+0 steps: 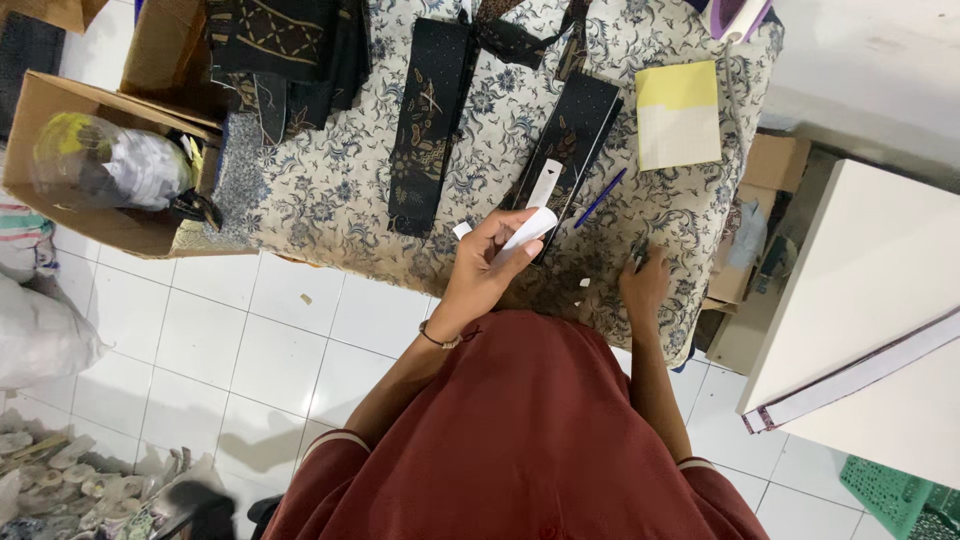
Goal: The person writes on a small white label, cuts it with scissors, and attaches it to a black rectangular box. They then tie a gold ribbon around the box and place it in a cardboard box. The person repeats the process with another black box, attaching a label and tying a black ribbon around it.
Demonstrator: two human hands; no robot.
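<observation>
Pinching a white paper strip point(528, 228) in my left hand point(487, 262) above the bench's near edge, kept clear of the dark cloth point(566, 145). Right hand point(643, 282) presses something small and dark there; can't tell its grip.

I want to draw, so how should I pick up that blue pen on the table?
The pen lies flat and slanted on the flowery cloth, bare on both sides, between the dark strip and the yellow pad. Probably pinch its middle from above, fingers on its two long sides. The right hand is nearest; the left hand holds white paper.
</observation>
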